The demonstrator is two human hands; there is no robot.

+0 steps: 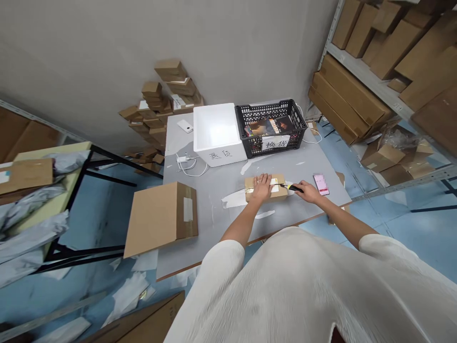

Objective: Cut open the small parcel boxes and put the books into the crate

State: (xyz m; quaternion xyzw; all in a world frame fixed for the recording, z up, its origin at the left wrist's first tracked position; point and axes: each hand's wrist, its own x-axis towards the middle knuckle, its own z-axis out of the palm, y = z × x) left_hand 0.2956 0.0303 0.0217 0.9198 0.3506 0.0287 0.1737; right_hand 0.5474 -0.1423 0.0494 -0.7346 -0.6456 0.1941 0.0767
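Wrinkled shirt; left hand on cardboard box, right hand gripping cutter.

near the centre of the frame, the left hand presses flat on a small cardboard box, and just to its right the right hand grips a yellow and black cutter whose tip reaches the box. a phone lies right of that hand. above them sit a white foam bin and a black crate; a large carton stands lower left of centre on the grey table.
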